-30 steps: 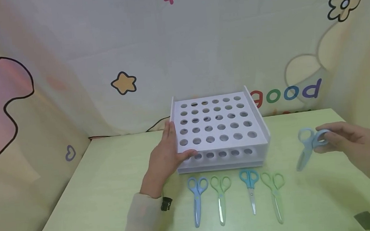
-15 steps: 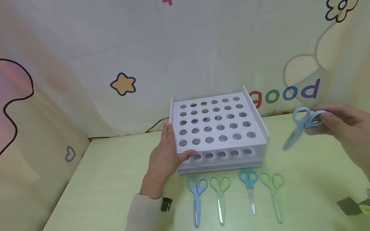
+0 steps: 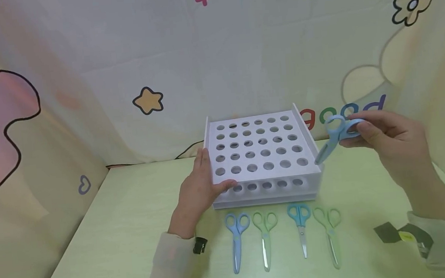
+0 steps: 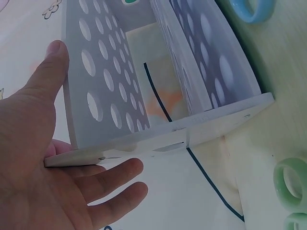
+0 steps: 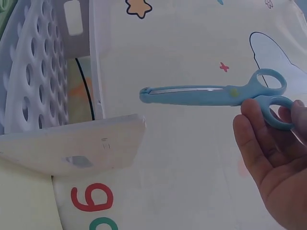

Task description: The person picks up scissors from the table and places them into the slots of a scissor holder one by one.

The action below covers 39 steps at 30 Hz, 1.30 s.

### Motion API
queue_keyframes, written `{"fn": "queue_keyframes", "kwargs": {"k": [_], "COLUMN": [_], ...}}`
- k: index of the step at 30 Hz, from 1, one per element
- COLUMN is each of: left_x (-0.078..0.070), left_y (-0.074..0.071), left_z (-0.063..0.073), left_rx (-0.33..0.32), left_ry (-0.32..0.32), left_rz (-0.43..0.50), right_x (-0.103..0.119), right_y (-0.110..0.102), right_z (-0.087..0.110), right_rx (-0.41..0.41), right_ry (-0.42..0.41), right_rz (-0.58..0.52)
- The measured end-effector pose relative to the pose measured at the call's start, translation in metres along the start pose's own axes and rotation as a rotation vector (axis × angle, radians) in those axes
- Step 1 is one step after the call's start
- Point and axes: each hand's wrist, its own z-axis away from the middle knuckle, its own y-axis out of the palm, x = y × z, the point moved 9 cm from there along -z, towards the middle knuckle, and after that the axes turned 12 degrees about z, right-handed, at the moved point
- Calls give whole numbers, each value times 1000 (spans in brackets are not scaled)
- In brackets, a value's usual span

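My left hand [image 3: 197, 195] holds a white rack [image 3: 310, 182] with rows of round holes at its left side. The thumb lies across the front upper edge, and the other fingers run along the outer side panel [image 4: 168, 141]. Up at the rack's right, my right hand [image 3: 397, 142] pinches one handle loop of light blue scissors [image 3: 337, 134], thumb against fingers. Their blades are together and slant down to the left, the tip overlapping the rack's right front corner in the head view. The right wrist view shows the scissors [image 5: 192, 96] side-on, beyond the rack's side panel [image 5: 76, 146].
In front of the rack lie blue scissors [image 3: 236, 238], green scissors [image 3: 266, 240], smaller teal-handled scissors [image 3: 301, 226] and more green scissors [image 3: 330, 235], handles toward the rack. A printed curtain [image 3: 160, 52] hangs behind the pale green table [image 3: 128, 233].
My right hand has carried the light blue scissors up and to the left, from over the table at the right to the rack's right edge. The left hand and rack have stayed put.
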Motion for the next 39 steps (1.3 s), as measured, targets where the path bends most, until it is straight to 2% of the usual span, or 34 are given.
{"fn": "queue_keyframes", "kwargs": {"k": [3, 9, 14, 22, 30, 39], "left_x": [1, 0, -1, 0, -1, -3], "left_y": [0, -2, -8, -8, -5, -3], "left_z": [1, 2, 1, 1, 0, 0], "left_rx": [-4, -11, -30, -33, -27, -1], "left_ry": [2, 14, 23, 37, 51, 52], "left_rz": [8, 21, 18, 34, 40, 11], "right_x": [-7, -23, -31, -46, -46, -45], "right_y": [8, 17, 21, 23, 20, 27], "right_z": [-5, -6, -5, -2, 5, 6], "right_rx": [-14, -80, -76, -95, -166, -177], "right_ry": [29, 85, 130, 192, 242, 246], "right_rz": [89, 166, 233, 178, 259, 254]}}
